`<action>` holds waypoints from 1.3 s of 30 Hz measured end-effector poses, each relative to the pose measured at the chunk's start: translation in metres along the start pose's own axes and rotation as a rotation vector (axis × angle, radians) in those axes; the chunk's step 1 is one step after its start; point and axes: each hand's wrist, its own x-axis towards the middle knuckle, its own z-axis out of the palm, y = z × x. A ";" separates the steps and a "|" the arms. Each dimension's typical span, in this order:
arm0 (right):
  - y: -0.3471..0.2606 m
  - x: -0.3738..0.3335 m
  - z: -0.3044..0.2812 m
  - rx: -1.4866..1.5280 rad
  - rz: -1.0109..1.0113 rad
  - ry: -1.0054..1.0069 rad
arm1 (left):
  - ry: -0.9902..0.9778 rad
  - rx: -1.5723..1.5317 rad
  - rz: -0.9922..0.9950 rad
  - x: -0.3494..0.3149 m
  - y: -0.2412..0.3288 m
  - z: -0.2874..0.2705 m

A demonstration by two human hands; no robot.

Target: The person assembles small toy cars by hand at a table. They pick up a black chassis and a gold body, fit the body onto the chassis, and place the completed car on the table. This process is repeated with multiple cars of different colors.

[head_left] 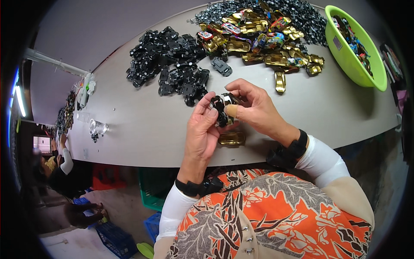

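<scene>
Above the near part of the table, both my hands are closed on a black toy car chassis (220, 113) with small wheels. My left hand (202, 129) grips its left side between thumb and fingers. My right hand (254, 105), with a tan wrap on the thumb, pinches its right side; part of the piece is hidden by the fingers. Just below, a gold toy car body (232, 138) lies on the table. Beyond my hands sit a lone dark grey car piece (221, 67), a heap of black chassis (168, 56) and a pile of gold car bodies (258, 41).
A lime green basin (379, 71) of colourful car parts stands at the far right. Small dark parts (310, 21) are heaped at the back. To the left are a clear cup (97, 127) and a person (60, 168) at the table. Crates (151, 190) stand below its edge.
</scene>
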 end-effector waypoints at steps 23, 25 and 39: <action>0.009 0.002 -0.007 -0.062 -0.102 0.035 | 0.022 0.065 0.000 0.002 0.005 -0.001; 0.011 0.003 -0.009 -0.077 -0.080 0.038 | 0.037 0.040 -0.001 0.000 0.003 0.000; -0.029 0.035 -0.020 -0.258 -0.138 0.011 | -0.059 0.240 0.023 0.042 0.038 0.032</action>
